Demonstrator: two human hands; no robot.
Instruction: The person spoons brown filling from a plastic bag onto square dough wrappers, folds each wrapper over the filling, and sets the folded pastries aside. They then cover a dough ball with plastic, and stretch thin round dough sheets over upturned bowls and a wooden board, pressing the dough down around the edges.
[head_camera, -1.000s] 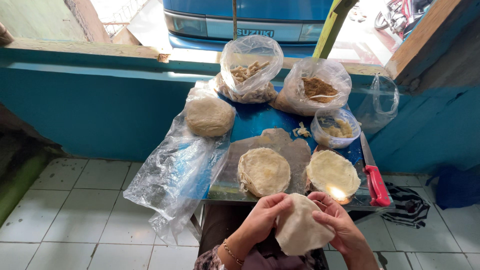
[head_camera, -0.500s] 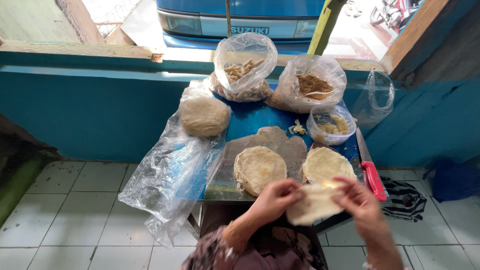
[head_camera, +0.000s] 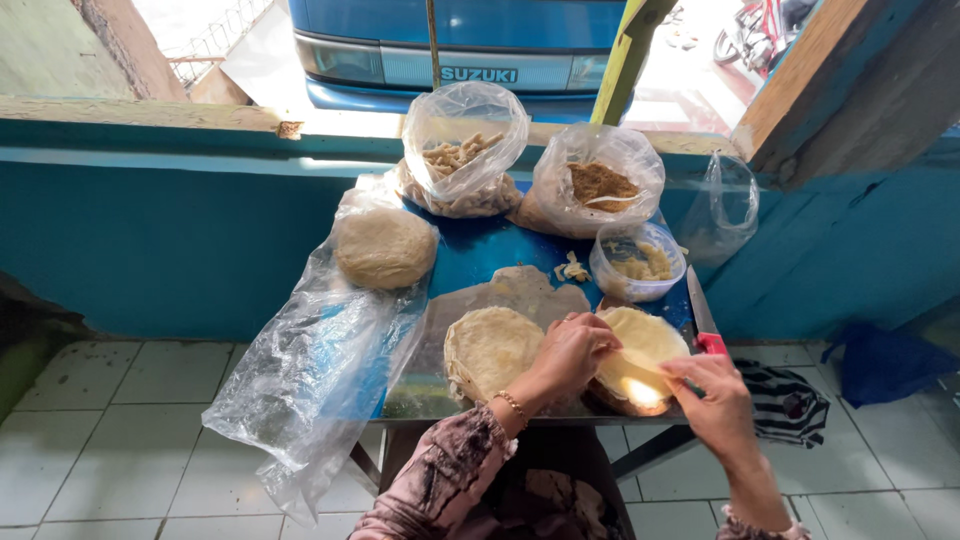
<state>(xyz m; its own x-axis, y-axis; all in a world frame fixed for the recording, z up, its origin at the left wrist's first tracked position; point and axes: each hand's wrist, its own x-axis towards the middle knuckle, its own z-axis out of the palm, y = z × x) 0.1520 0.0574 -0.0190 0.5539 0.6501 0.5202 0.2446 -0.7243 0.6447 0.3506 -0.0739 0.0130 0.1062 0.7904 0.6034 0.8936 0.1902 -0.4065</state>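
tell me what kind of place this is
Probably a small street-side food stall. A blue table sits against a teal half wall open to a road with a parked vehicle. It bears plastic bags of fillings, a dough ball and flat dough rounds.

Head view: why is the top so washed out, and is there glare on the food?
Head view: daylight beyond the ledge blows out the top; a bright glare spot sits on the right dough disc between the left hand and right hand; the plastic bags shine; wide-angle bending at edges.
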